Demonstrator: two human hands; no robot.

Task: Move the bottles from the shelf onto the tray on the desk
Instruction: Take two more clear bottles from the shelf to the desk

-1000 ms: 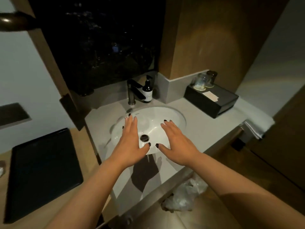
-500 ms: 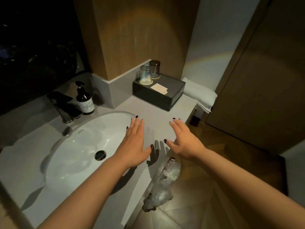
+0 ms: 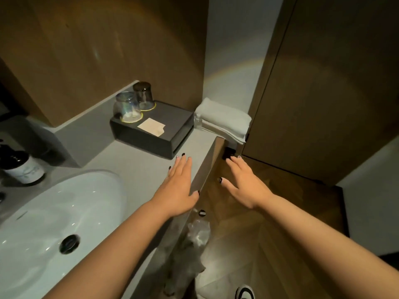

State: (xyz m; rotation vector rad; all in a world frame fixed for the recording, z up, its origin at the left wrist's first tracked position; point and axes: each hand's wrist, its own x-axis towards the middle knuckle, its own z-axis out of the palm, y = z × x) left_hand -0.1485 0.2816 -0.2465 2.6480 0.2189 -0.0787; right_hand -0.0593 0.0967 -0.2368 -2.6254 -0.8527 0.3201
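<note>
Bottles: only pump bottle [image 3: 22, 167] visible, far left beside sink [image 3: 64, 212]; tray unseen. Left hand [image 3: 179, 186], right hand [image 3: 244, 182] flat, empty. Step: searching; next, locate shelf.

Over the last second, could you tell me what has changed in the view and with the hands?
The view swung right: the tray and faucet have left the frame, the sink and soap bottle slid to the left edge, and the towels and door came in. Both hands travelled along, the left hand now over the counter edge, the right hand past it. Both stay open and empty; the glasses stay upside down on the black box.
</note>
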